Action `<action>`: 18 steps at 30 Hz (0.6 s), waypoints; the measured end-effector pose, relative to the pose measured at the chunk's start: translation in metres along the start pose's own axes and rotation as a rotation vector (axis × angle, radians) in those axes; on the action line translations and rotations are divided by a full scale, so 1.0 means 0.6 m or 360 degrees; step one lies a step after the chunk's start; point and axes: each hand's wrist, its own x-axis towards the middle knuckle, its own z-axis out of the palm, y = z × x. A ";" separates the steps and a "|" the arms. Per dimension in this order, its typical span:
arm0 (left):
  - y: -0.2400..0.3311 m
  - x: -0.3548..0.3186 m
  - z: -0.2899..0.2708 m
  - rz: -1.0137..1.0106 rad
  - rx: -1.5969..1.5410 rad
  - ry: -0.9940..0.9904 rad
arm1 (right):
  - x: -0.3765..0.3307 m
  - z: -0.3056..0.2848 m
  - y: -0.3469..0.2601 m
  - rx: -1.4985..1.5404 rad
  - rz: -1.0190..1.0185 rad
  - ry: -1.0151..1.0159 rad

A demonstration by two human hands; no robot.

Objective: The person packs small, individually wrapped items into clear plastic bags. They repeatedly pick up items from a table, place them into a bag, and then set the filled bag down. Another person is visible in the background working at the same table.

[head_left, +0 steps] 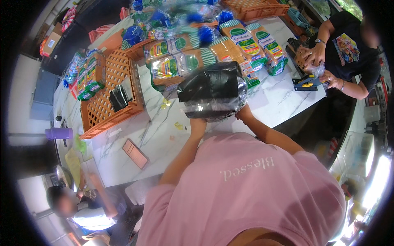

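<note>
A bulky package in shiny black plastic [211,88], clear and crinkled along its near edge, is held up over the near side of the table between my two hands. My left hand [198,124] grips its lower left part, the fingers mostly hidden beneath it. At the lower right corner, my right hand [244,113] holds the clear plastic edge, with most fingers out of sight. Just beyond the package lie bagged sliced loaves [180,67] with green and white striped ends. More bagged loaves [242,39] rest to its right.
An orange plastic crate [133,88] on the left holds a small black packet [119,97]. A pink phone [135,153] lies on the marble-patterned table [158,127]. At right, a co-worker's hands [318,57] handle a bag beside a yellow-and-black sealing tool [307,83]. Another person sits lower left.
</note>
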 end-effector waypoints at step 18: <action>0.122 0.083 -0.065 -0.0306 -0.1348 -0.0708 | -0.078 -0.035 -0.152 0.0514 -0.0753 -0.0624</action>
